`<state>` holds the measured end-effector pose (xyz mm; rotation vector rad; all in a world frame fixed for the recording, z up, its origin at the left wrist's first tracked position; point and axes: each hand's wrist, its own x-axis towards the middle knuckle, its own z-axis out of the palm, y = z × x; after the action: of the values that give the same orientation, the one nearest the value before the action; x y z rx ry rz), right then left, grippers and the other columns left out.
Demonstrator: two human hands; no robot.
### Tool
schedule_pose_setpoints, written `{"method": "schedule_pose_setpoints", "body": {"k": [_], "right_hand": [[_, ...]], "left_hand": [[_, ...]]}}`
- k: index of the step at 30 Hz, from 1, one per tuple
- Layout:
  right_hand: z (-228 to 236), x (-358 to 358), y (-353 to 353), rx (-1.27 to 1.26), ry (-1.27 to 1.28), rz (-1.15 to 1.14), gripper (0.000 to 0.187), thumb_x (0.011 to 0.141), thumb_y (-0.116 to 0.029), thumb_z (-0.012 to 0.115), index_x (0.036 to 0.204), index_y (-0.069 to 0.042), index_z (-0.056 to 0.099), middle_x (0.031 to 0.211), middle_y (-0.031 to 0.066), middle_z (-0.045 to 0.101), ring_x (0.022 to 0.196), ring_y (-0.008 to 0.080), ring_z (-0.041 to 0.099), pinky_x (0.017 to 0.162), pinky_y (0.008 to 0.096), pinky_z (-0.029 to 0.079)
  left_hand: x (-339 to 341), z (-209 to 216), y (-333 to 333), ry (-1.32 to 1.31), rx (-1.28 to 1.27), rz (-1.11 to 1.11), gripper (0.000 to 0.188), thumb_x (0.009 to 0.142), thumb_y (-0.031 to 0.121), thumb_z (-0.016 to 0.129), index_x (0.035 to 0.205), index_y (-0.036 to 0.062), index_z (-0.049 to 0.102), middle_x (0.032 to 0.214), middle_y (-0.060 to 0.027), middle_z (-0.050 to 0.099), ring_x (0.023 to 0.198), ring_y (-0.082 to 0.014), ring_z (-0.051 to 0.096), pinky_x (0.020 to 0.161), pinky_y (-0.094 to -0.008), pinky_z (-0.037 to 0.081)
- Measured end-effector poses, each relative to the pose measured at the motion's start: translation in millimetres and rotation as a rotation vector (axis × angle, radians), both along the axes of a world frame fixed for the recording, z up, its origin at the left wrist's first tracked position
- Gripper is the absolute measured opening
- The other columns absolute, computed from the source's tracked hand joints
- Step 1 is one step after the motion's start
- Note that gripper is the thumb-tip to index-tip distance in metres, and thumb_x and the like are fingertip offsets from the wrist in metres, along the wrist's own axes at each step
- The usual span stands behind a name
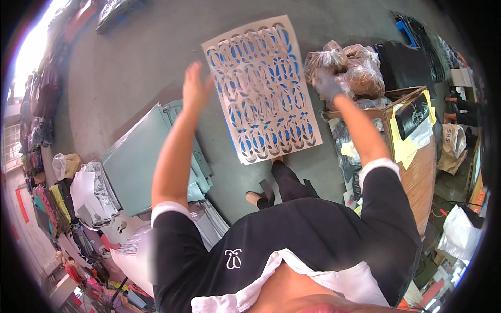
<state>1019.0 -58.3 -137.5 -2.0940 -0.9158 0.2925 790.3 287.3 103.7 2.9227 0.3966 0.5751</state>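
Note:
A pale sheet with rows of oval cut-outs lies ahead of me, and blue shows through many of the holes. Its edges look doubled, as if several sheets are stacked. My left hand is bare and raised just off the sheet's left edge, fingers stretched out, with nothing in it. Beyond the right edge hovers my right hand in a grey glove, in front of clear plastic bags with brown contents. Motion smears its fingers, so their closing cannot be made out.
Large grey-green sheets are stacked at my left. To my right stands a wooden-sided box with yellow paper and a black package on its edge. Black folded material lies behind the bags. My feet are on the grey floor.

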Motion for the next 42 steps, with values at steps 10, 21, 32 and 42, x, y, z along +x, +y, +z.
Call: {"method": "schedule_pose_setpoints", "body": {"k": [10,21,32,42], "right_hand": [[-259.2,-229.3,-215.0,-1.000,-0.174,1.125,0.028,0.081,-0.019,0.050,0.098,-0.006,0.068,0.101,0.0156,0.066,0.092,0.0333,0.064,0.081,0.0412,0.052],[-138.9,-149.1,-150.3,-0.451,0.566,-0.354,0.028,0.076,-0.025,0.051,0.086,-0.003,0.065,0.081,0.0184,0.066,0.072,0.0308,0.064,0.065,0.0376,0.048],[-6.9,-93.4,134.1,-0.044,0.389,0.525,0.017,0.084,-0.022,0.056,0.089,-0.006,0.060,0.075,0.0004,0.058,0.068,0.0098,0.054,0.059,0.0283,0.043],[88.4,-155.2,328.8,-0.130,0.961,0.707,0.033,0.084,-0.032,0.058,0.105,-0.007,0.055,0.092,0.0061,0.056,0.069,0.0155,0.054,0.055,0.0308,0.045]], "left_hand": [[-203.5,-69.1,-84.1,0.335,-0.918,0.466,0.038,0.089,0.020,0.057,0.123,0.0039,0.051,0.109,-0.0124,0.060,0.102,-0.0205,0.057,0.088,-0.0329,0.045],[-159.7,-54.6,-194.7,0.635,-0.437,-0.002,0.034,0.087,0.024,0.057,0.117,0.0066,0.055,0.114,-0.0150,0.056,0.106,-0.0329,0.054,0.089,-0.0397,0.045],[-382.9,-157.2,-214.8,0.046,-0.603,0.965,0.035,0.082,0.023,0.064,0.111,0.0046,0.058,0.103,-0.0161,0.059,0.093,-0.0284,0.058,0.081,-0.0378,0.048],[-343.8,-142.7,-160.5,-0.228,-0.278,1.090,0.041,0.081,0.020,0.062,0.118,0.0027,0.054,0.127,-0.0206,0.046,0.117,-0.0352,0.045,0.099,-0.0407,0.037]]}}
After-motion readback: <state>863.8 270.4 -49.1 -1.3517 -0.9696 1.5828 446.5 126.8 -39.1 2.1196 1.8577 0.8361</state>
